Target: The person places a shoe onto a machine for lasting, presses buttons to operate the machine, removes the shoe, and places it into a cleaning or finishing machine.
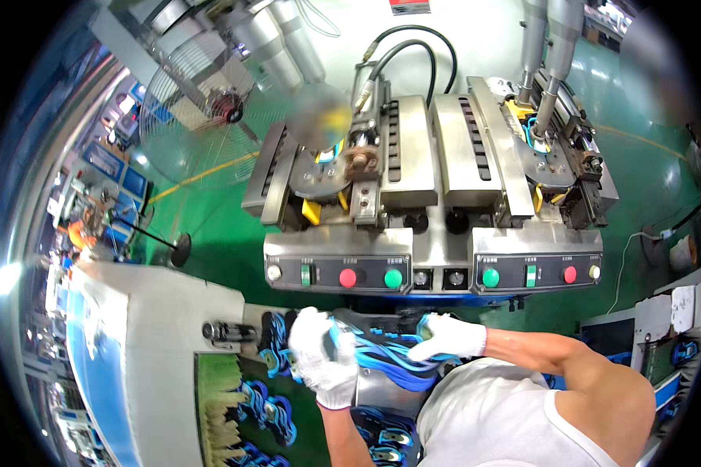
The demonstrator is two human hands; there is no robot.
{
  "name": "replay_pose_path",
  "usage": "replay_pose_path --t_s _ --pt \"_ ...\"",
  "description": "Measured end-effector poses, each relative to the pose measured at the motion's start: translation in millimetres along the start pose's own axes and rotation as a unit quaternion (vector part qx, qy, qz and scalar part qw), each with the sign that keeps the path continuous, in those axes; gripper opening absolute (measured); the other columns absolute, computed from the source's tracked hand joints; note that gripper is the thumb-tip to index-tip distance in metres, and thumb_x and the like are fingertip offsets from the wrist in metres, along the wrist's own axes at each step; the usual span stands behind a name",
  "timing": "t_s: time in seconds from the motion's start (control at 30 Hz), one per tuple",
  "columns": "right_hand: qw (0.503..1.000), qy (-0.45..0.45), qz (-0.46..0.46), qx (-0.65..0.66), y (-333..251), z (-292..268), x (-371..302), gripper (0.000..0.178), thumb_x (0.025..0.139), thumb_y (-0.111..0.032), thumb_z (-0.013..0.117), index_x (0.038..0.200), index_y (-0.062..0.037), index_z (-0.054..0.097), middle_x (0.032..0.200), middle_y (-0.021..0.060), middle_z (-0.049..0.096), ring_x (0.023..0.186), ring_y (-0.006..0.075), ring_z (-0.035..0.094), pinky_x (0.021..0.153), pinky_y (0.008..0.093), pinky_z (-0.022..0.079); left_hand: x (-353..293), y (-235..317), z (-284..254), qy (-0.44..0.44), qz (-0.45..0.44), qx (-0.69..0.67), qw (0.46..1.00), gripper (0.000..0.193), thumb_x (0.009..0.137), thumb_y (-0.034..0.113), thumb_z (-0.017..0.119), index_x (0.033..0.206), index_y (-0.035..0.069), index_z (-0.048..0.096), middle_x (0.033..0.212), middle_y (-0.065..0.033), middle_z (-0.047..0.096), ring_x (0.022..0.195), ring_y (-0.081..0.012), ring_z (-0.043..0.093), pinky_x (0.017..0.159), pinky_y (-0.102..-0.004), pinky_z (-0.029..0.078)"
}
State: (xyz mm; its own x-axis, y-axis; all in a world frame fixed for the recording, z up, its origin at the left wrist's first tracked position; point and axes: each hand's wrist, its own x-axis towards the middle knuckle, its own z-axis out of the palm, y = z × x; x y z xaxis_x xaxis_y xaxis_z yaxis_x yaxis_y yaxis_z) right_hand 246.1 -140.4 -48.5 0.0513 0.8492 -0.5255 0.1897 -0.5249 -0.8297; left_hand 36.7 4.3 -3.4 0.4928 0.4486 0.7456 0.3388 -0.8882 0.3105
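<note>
A blue and black shoe upper lies stretched between my two hands, in front of the machine. My left hand, in a white knit glove, closes on its left end. In a matching glove, my right hand grips the right end, with the thumb over the near side. My palms hide parts of the upper, and I cannot tell whether more than one piece is there. Similar blue and black uppers sit just left of my left hand. Several more uppers lie below, close to my body.
Ahead stands a two-station metal press with a button panel under the left station. At left are a grey machine housing, a bristle strip and more uppers. A wire fan stands behind.
</note>
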Motion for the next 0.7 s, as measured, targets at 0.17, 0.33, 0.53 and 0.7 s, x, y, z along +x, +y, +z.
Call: replay_pose_path --t_s 0.17,0.33,0.53,0.7 --pt "0.869 -0.01 -0.042 0.492 37 -47 -49 0.044 0.079 -0.012 0.089 0.117 -0.0003 0.068 0.105 0.0046 0.072 0.093 0.0129 0.065 0.078 0.0287 0.055 4 -39 45 0.101 -0.331 -0.136 0.928 0.039 0.101 0.004 0.058 0.139 -0.004 0.052 0.126 -0.017 0.061 0.109 -0.0233 0.065 0.092 -0.0337 0.053" --pt "0.818 -0.022 -0.127 0.561 47 -86 -62 0.072 0.081 0.0 0.08 0.147 -0.0013 0.053 0.133 0.0133 0.068 0.113 0.0218 0.069 0.101 0.0371 0.054 -17 -20 92 -0.026 -0.314 -0.114 0.942 0.038 0.099 0.001 0.061 0.136 -0.002 0.054 0.126 -0.0137 0.059 0.11 -0.0218 0.065 0.096 -0.0337 0.054" --pt "0.767 -0.023 -0.169 0.619 70 -79 -33 0.062 0.084 0.002 0.07 0.142 0.0075 0.053 0.131 0.0202 0.067 0.113 0.0311 0.07 0.099 0.0431 0.056 -47 -5 100 -0.07 -0.286 -0.13 0.947 0.042 0.094 0.0 0.069 0.134 0.0 0.057 0.128 -0.0156 0.057 0.109 -0.0238 0.066 0.091 -0.0343 0.058" --pt "0.753 0.014 -0.215 0.622 45 -67 -17 0.064 0.079 -0.003 0.069 0.139 0.0105 0.053 0.124 0.0216 0.07 0.105 0.0339 0.073 0.094 0.0454 0.06 -63 -10 81 -0.083 -0.317 -0.119 0.937 0.04 0.095 0.004 0.07 0.133 0.0 0.058 0.131 -0.0185 0.057 0.11 -0.0278 0.066 0.089 -0.0359 0.06"
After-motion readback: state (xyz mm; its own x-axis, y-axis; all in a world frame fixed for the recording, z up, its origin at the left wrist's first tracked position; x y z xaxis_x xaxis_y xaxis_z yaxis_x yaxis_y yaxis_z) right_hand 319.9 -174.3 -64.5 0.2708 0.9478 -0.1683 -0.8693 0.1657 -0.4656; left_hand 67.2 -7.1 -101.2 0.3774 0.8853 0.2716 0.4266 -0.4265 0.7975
